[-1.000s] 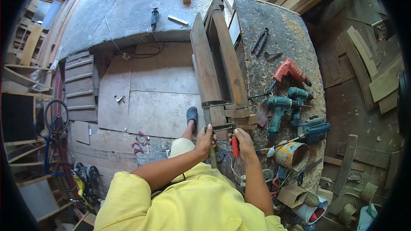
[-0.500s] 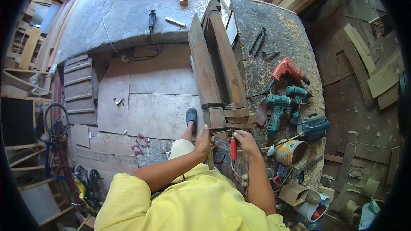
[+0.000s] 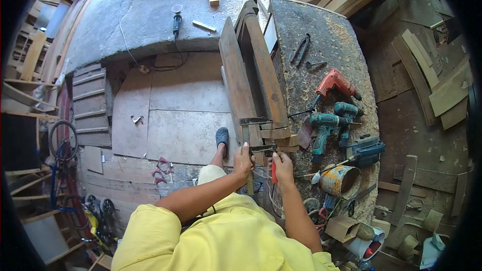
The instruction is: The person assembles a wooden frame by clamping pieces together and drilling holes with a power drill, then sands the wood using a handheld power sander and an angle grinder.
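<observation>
Clamp: a metal bar clamp (image 3: 249, 138) stands roughly upright at the near end of the wooden frame (image 3: 236, 80), on the left edge of the workbench (image 3: 331, 35). Its upper arm sits against the board ends. Its lower arm is just above my hands.
Handle: the clamp's red handle (image 3: 274, 173) hangs from the lower arm and points back towards me.
Left hand: my left hand (image 3: 244, 160) is closed around the bar below the lower arm, thumb laid upward along it.
Right hand: my right hand (image 3: 282, 163) is wrapped around the red handle, fingers closed on it. The two hands are just beside each other.
Frame: long dark boards set on edge, running away from me along the bench's left side. Short wooden blocks (image 3: 278, 133) are stacked at the near end, beside the clamp.
Bench top: covered in sawdust.
Power tools: a red drill (image 3: 334, 82) lies right of the frame. Two teal drills (image 3: 321, 125) lie close together below it, and a blue power tool (image 3: 369, 149) lies further right.
Tin: a rusty tin (image 3: 339, 180) sits near my right hand, on its right.
Pincers: dark pincers (image 3: 300, 47) lie towards the far end of the bench.
Floor: my foot, in a dark sandal (image 3: 222, 136), is on the boarded floor just left of the clamp.
Background: an angle grinder (image 3: 176, 20) rests on the concrete slab beyond, with its cable trailing. A bicycle (image 3: 63, 143) stands at far left.
</observation>
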The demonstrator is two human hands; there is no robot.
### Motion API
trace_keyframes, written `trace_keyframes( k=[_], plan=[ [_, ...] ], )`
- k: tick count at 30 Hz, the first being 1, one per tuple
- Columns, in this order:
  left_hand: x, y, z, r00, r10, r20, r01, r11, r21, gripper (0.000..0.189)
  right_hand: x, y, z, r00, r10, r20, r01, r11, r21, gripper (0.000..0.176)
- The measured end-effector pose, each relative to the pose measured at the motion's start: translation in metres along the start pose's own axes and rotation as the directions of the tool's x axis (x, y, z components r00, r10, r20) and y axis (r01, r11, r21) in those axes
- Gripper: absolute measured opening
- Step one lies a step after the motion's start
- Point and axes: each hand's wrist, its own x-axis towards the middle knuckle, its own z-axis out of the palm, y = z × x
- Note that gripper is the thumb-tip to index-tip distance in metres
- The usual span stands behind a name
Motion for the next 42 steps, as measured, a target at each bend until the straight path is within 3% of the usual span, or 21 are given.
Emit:
trace_keyframes(
  k=[3, 6, 8, 9, 13, 15, 18, 20, 22, 26, 30, 32, 33, 35, 36, 37, 38, 39, 40, 41, 42],
  plan=[
    [0.000, -0.004, 0.001, 0.999, 0.003, 0.032, -0.002, 1.000, -0.015, 0.035, -0.013, -0.009, 0.003, 0.997, -0.062, -0.047, 0.064, 0.997, 0.038, 0.020],
    [-0.002, -0.005, -0.002, 0.990, -0.046, 0.133, 0.051, 0.998, -0.027, 0.036, -0.017, -0.007, 0.004, 0.983, -0.113, -0.147, 0.089, 0.984, -0.156, 0.025],
    [-0.005, -0.002, -0.003, 0.983, -0.079, 0.165, 0.096, 0.990, -0.103, 0.040, -0.012, 0.005, 0.001, 0.912, -0.341, -0.230, 0.262, 0.913, -0.312, 0.029],
    [-0.010, 0.003, -0.002, 0.975, -0.104, 0.199, 0.140, 0.973, -0.182, 0.044, -0.015, 0.001, 0.000, 0.912, -0.338, -0.234, 0.260, 0.915, -0.307, 0.029],
    [-0.027, 0.012, -0.001, 0.958, -0.161, 0.238, 0.201, 0.968, -0.153, 0.051, -0.022, -0.007, -0.003, 0.898, -0.368, -0.241, 0.259, 0.885, -0.386, 0.033],
    [-0.024, 0.009, -0.003, 0.907, -0.204, 0.368, 0.308, 0.918, -0.250, 0.055, -0.022, -0.008, -0.005, 0.877, -0.416, -0.241, 0.303, 0.867, -0.396, 0.033],
    [-0.020, 0.000, -0.004, 0.916, -0.155, 0.370, 0.234, 0.956, -0.179, 0.055, -0.024, -0.014, -0.005, 0.816, -0.521, -0.249, 0.370, 0.803, -0.468, 0.030],
    [-0.023, -0.004, -0.001, 0.922, -0.124, 0.367, 0.203, 0.961, -0.185, 0.054, -0.028, -0.020, -0.006, 0.859, -0.412, -0.305, 0.258, 0.862, -0.437, 0.028],
    [-0.022, -0.010, 0.003, 0.926, -0.097, 0.365, 0.176, 0.966, -0.190, 0.054, -0.026, -0.017, -0.006, 0.850, -0.430, -0.305, 0.288, 0.863, -0.414, 0.029],
    [-0.016, -0.023, 0.011, 0.973, -0.114, 0.200, 0.151, 0.972, -0.181, 0.053, -0.025, -0.014, -0.005, 0.813, -0.503, -0.293, 0.356, 0.828, -0.433, 0.030],
    [-0.020, -0.024, 0.026, 0.994, -0.108, 0.017, 0.109, 0.990, -0.093, 0.054, -0.027, -0.015, -0.006, 0.848, -0.444, -0.288, 0.317, 0.862, -0.397, 0.030],
    [-0.020, -0.028, 0.024, 0.995, -0.092, 0.031, 0.094, 0.991, -0.099, 0.054, -0.039, -0.024, -0.004, 0.702, -0.660, -0.268, 0.389, 0.670, -0.632, 0.029],
    [-0.019, -0.029, 0.023, 0.996, -0.071, 0.048, 0.076, 0.991, -0.109, 0.055, -0.045, -0.023, -0.004, 0.703, -0.656, -0.274, 0.388, 0.677, -0.626, 0.029],
    [-0.018, -0.031, 0.021, 0.994, -0.075, 0.083, 0.085, 0.987, -0.134, 0.054, -0.065, -0.013, -0.006, 0.490, -0.861, -0.140, 0.529, 0.421, -0.737, 0.028],
    [-0.020, -0.031, 0.019, 0.990, -0.077, 0.118, 0.097, 0.980, -0.172, 0.054, -0.077, -0.010, -0.002, 0.563, -0.812, -0.151, 0.549, 0.505, -0.666, 0.026],
    [-0.021, -0.030, 0.018, 0.989, -0.082, 0.120, 0.100, 0.984, -0.149, 0.054, -0.082, -0.004, 0.001, 0.565, -0.807, -0.173, 0.542, 0.521, -0.659, 0.026],
    [-0.021, -0.029, 0.017, 0.987, -0.106, 0.124, 0.126, 0.978, -0.166, 0.054, -0.088, 0.001, 0.003, 0.799, -0.595, -0.089, 0.441, 0.679, -0.587, 0.026],
    [-0.021, -0.026, 0.017, 0.983, -0.128, 0.129, 0.150, 0.972, -0.183, 0.053, -0.091, 0.005, 0.004, 0.943, -0.331, 0.027, 0.295, 0.798, -0.525, 0.028],
    [-0.022, -0.026, 0.014, 0.979, -0.102, 0.178, 0.134, 0.975, -0.177, 0.053, -0.087, 0.005, 0.002, 0.977, -0.186, 0.104, 0.213, 0.826, -0.522, 0.031],
    [-0.023, -0.027, 0.013, 0.977, -0.109, 0.184, 0.137, 0.979, -0.152, 0.053, -0.078, 0.024, -0.001, 0.979, -0.187, 0.088, 0.205, 0.838, -0.505, 0.031],
    [-0.021, -0.030, 0.011, 0.976, -0.113, 0.187, 0.146, 0.975, -0.170, 0.054, -0.059, 0.052, 0.000, 0.991, -0.051, 0.127, 0.094, 0.929, -0.359, 0.031]
  ],
)
